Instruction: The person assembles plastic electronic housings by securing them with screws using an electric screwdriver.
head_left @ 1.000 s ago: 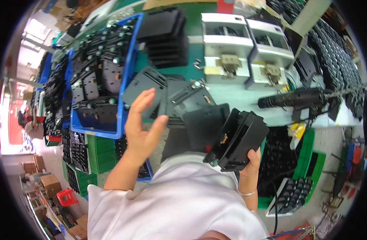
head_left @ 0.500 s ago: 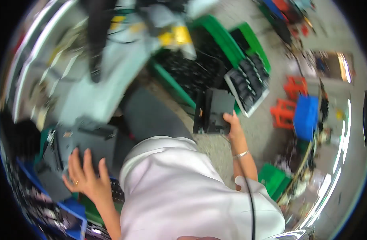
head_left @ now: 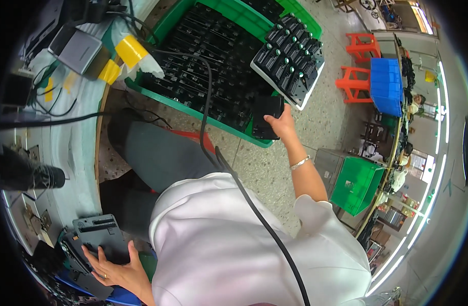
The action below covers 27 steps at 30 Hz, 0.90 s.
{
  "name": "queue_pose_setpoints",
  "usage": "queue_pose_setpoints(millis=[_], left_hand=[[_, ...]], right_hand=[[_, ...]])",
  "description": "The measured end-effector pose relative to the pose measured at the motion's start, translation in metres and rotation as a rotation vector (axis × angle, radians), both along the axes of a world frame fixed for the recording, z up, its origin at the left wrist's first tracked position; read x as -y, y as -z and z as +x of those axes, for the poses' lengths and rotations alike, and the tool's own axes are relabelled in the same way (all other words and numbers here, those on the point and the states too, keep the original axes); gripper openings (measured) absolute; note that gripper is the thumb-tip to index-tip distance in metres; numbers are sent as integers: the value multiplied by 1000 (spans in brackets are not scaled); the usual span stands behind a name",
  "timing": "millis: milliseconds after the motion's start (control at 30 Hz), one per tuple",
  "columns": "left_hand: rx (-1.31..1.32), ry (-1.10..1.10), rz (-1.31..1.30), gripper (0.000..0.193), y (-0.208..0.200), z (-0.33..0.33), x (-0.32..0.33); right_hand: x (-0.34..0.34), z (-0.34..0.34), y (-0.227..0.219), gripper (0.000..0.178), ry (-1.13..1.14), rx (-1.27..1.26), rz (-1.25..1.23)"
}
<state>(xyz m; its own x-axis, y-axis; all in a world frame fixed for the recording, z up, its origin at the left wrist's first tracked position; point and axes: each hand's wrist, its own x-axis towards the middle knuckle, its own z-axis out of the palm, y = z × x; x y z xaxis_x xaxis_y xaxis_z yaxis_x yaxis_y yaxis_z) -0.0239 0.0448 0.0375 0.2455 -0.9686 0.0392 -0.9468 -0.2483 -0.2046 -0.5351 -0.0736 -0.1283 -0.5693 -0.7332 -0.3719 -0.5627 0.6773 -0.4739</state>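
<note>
My right hand [head_left: 284,125] grips a black plastic housing [head_left: 263,121] by its edge, thumb on top. It is held over the near right corner of a green crate [head_left: 185,109], which is filled with rows of similar black parts [head_left: 208,61]. On the crate's right side, a white tray [head_left: 301,102] holds several black parts with small round tips. Down at the left, my left hand [head_left: 116,273] has its fingers spread against a flat dark grey plastic panel [head_left: 104,234]. More grey pieces sit beneath that panel, partly hidden.
A pale-topped bench [head_left: 83,188] runs along the left, carrying a grey device [head_left: 76,51], yellow tape [head_left: 132,50] and cables. A black cable [head_left: 262,219] crosses my body. Orange stools [head_left: 353,84], a blue bin [head_left: 386,86] and a green bin [head_left: 357,186] stand at the right.
My view has turned, bringing the green crate more fully into sight. My right hand has carried the black housing up to the crate's corner. The left hand stays spread at the grey panel.
</note>
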Motion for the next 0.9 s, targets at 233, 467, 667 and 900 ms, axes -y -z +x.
queue_pose_setpoints(millis=[233,467,667,900], left_hand=[[-38,58,3,83,5,14,-4],[34,123,-5,82,2,27,3],[211,-168,336,86,-20,-12,36],[30,194,-33,88,10,51,-2]], right_hand=[[5,22,57,65,143,-369,287],[11,31,104,57,205,-506,299],[2,44,113,65,310,-473,334],[9,51,102,63,12,-788,202]])
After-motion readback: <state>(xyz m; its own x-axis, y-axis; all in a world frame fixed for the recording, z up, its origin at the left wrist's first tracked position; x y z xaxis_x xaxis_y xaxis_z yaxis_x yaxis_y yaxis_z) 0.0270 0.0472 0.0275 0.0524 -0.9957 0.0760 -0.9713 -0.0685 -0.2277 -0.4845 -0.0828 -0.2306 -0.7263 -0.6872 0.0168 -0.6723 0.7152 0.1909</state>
